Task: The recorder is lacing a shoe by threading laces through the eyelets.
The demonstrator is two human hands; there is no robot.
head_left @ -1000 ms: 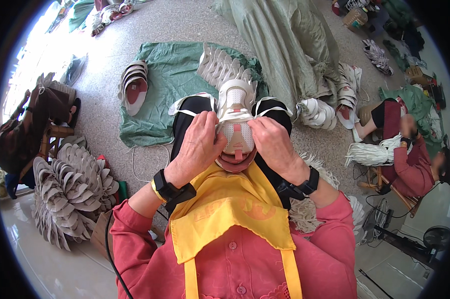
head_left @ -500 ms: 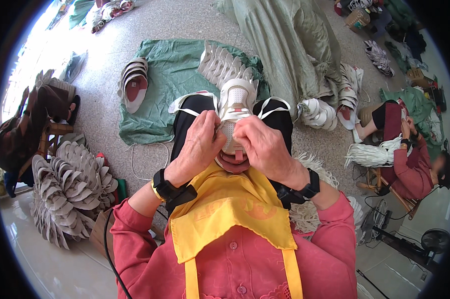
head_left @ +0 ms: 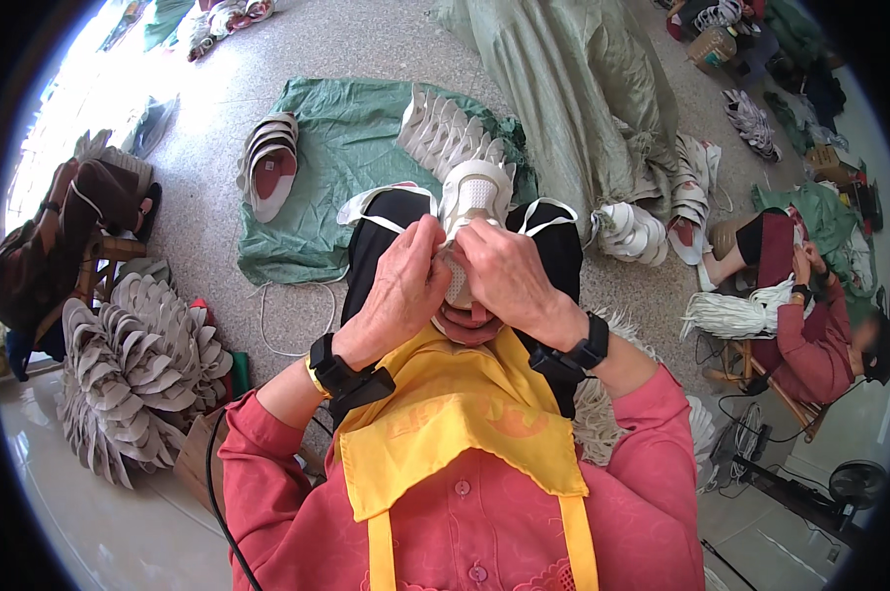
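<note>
The upper [head_left: 476, 187] is in the person's lap, between the knees, with its toe directed away from the body and its red tongue tab toward the apron [head_left: 455, 404]. Both hands are at its lacing area. The left hand [head_left: 395, 281] is bent at the left edge, thumb and fingers drawn together. The right hand [head_left: 514, 276] is curled over the middle, fingertips near those of the left. The fingers cover the contact area; whether either hand grips a lace cannot be determined. A white lace [head_left: 551, 201] forms a loop over the right knee.

Beyond the knees, a green sheet [head_left: 336, 177] lies on the floor. It carries 1 overlapping row of uppers [head_left: 445, 133] and, at its left edge, 1 nested stack [head_left: 269, 167]. A pale green sack [head_left: 583, 89] is to the right of the sheet. A pile of grey parts [head_left: 144, 374] stands at the left. At the right, 1 seated co-worker [head_left: 809, 335] is beside a white lace bundle [head_left: 740, 310].
</note>
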